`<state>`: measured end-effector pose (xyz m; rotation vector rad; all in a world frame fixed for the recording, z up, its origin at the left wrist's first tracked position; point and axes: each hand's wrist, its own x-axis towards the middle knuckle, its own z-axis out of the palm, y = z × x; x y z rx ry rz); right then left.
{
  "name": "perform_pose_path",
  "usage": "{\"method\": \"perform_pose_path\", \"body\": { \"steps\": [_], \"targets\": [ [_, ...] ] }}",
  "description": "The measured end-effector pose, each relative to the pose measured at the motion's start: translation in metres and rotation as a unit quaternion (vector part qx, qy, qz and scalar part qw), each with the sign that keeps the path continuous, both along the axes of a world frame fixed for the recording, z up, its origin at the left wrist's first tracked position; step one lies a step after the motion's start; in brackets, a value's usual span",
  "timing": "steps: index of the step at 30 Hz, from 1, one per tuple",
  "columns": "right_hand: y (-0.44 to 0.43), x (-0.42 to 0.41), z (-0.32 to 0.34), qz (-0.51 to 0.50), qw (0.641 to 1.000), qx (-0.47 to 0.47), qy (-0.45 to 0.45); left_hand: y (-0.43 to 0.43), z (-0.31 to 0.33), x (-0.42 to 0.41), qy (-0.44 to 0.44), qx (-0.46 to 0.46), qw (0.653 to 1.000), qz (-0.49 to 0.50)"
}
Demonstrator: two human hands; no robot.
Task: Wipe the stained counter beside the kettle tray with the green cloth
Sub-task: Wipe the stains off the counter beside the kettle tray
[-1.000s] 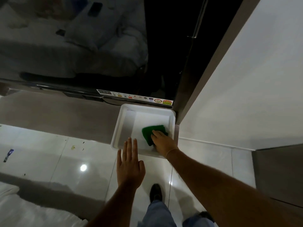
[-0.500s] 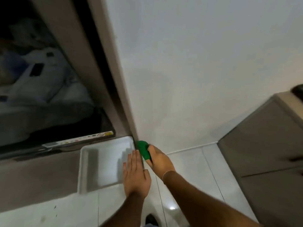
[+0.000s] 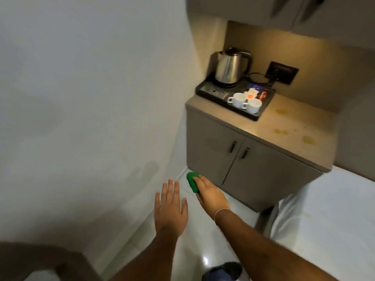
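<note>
My right hand (image 3: 210,194) grips a folded green cloth (image 3: 192,181) in the air above the floor, well below and left of the counter. My left hand (image 3: 170,205) hovers beside it, flat, fingers apart, holding nothing. The beige counter (image 3: 294,126) lies at upper right with several yellowish stains on its right half. A black kettle tray (image 3: 205,90) stands on its left half, carrying a steel kettle (image 3: 231,67), two white cups (image 3: 246,102) and sachets.
A white wall (image 3: 91,88) fills the left. Grey cabinet doors (image 3: 243,169) with dark handles stand under the counter. A wall socket (image 3: 283,72) with the kettle cord sits behind the tray. White bedding (image 3: 328,216) lies at lower right, glossy floor tiles below.
The view has swung right from the white tray on the floor to the kettle counter. My right hand lifted the green cloth out of that tray and carries it; my left hand stays beside it.
</note>
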<state>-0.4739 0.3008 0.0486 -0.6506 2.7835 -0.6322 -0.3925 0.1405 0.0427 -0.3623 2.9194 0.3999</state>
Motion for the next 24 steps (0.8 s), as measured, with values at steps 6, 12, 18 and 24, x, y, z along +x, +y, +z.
{"method": "perform_pose_path", "body": {
  "steps": [6,12,18,24],
  "targets": [
    [0.105,-0.063,0.002,-0.176,0.978,-0.101,-0.04,0.091,0.001,-0.079,0.01,-0.038,0.992,-0.123],
    [0.194,-0.119,0.017,-0.348,0.904,-0.248,-0.019,0.164,0.005,-0.162,0.044,-0.031,0.983,-0.177],
    [0.255,-0.174,0.029,-0.434,0.86,-0.268,0.028,0.218,0.004,-0.233,0.05,-0.018,0.97,-0.237],
    [0.325,-0.229,0.03,-0.534,0.814,-0.209,0.092,0.242,-0.006,-0.311,0.063,-0.008,0.961,-0.27]
  ]
}}
